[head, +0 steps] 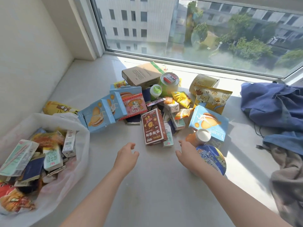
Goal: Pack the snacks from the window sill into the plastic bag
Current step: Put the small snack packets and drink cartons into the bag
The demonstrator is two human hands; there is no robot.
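A heap of snacks lies on the window sill [147,185]: blue biscuit boxes [100,115], a pink box [135,104], a brown box [153,126], a cardboard box [141,74], a popcorn bag [211,99]. The white plastic bag [78,128] stands open at the left, holding several cartons and packets. My left hand [127,155] hovers just short of the brown box, fingers loosely curled and holding nothing. My right hand [188,153] reaches beside an orange bottle with a white cap [199,136] and a blue packet [213,159], fingers relaxed, gripping nothing.
Blue clothing [275,105] and a grey cloth [288,182] lie on the sill at the right. The window glass [196,30] runs along the back, a wall [29,63] at the left. A yellow packet [59,108] lies behind the bag.
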